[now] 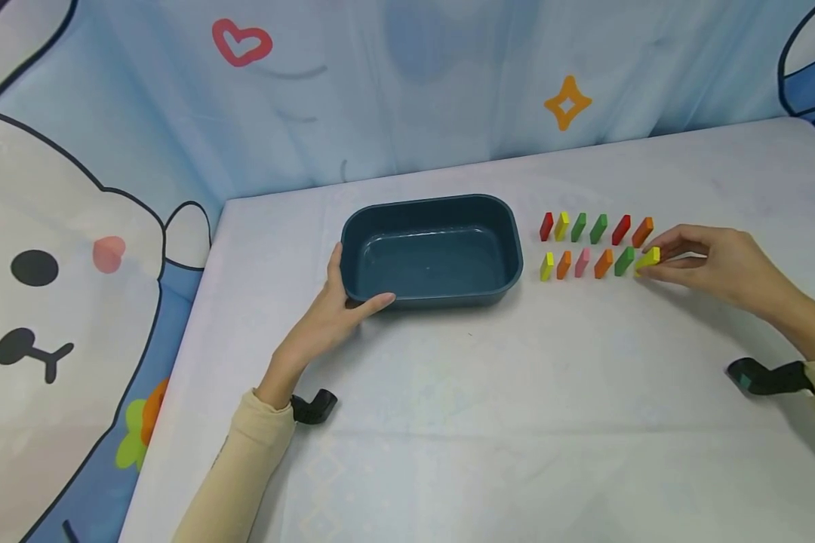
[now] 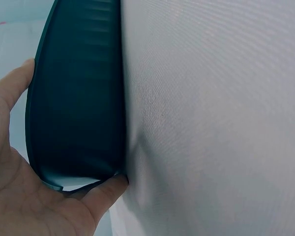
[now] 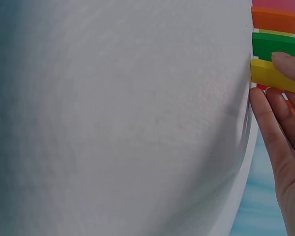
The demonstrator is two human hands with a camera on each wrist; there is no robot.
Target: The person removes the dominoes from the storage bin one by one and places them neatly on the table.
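White tablecloth (image 1: 489, 422) meets blue cartoon backdrop (image 1: 394, 83).

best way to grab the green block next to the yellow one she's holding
Pinch the green block by its two broad flat faces, near the top, coming from above. It stands on edge in a tight row, the orange block on one side and the yellow block in the right hand on the other, so only its top is free.

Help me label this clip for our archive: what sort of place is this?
Probably a staged tabletop set rather than a lived-in room. A cartoon-print backdrop hangs behind a cloth-covered table. On it are only a dark bin, steadied by the left hand, and two rows of coloured blocks; the right hand pinches a yellow block.
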